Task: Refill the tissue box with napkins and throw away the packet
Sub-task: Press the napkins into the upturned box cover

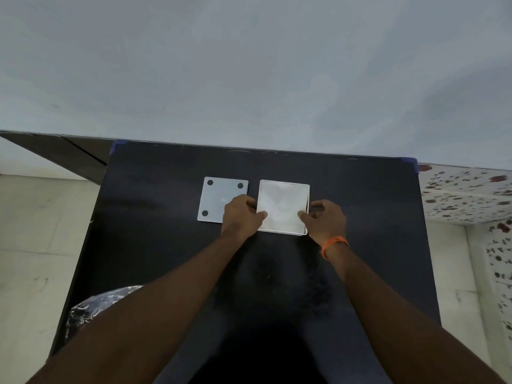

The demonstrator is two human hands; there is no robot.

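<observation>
The tissue box is a square white open-topped container filled with flat white napkins, standing toward the far edge of the black table, with its grey base plate, three dark round pads showing, lying just beside it on the left. My left hand and right hand clasp the box's two sides, thumbs hooked over the rim onto the napkins, fingers curled. My left hand covers the plate's near-right corner, my outer fingers are hidden, and something shiny and crinkled off the table's near-left edge is too blurred to identify.
</observation>
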